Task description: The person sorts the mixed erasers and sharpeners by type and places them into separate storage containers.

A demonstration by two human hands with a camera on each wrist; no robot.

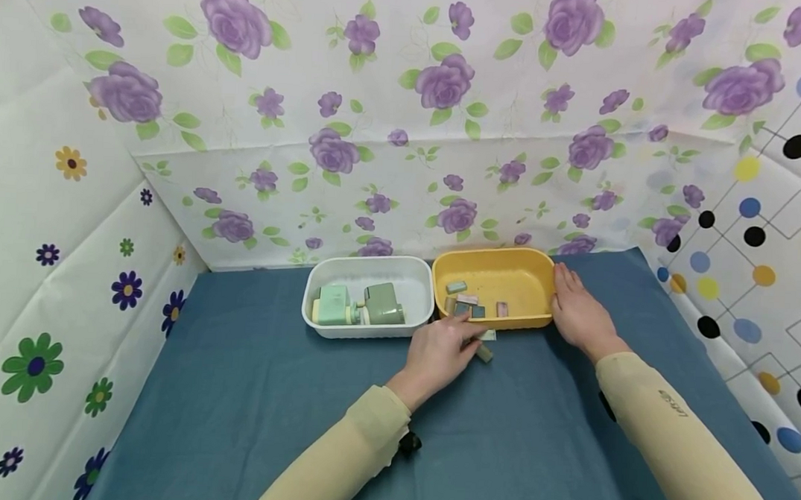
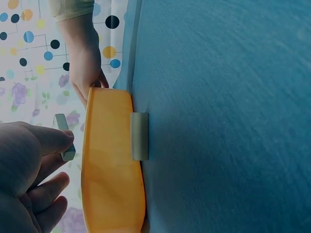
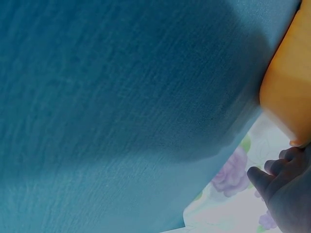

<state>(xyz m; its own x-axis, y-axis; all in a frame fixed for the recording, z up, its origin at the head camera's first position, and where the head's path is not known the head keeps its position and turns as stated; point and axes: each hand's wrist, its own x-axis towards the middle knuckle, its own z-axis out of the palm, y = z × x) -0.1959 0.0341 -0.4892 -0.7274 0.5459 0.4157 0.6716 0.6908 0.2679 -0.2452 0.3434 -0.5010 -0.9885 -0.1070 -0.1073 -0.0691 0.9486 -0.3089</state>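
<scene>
My left hand (image 1: 438, 352) is just in front of the yellow bin (image 1: 541, 321). Between thumb and fingertips it pinches a small greenish block (image 2: 60, 122), held at a slant above the cloth. A second small block (image 2: 139, 136) lies on the cloth along the bin's front wall. Inside the bin are several small blocks in green, pink and grey-blue, such as a pale green one (image 1: 456, 287) and a pinkish one (image 1: 501, 309). My right hand (image 1: 582, 312) rests against the bin's right end with its fingers straight.
Left of the yellow bin, close beside it, stands a white bin (image 1: 369, 259) with a mint green bottle-like thing (image 1: 334, 304) and an olive green one (image 1: 382, 304). Blue cloth (image 1: 233, 392) covers the table. Flower-patterned sheets (image 1: 380, 92) hang behind it.
</scene>
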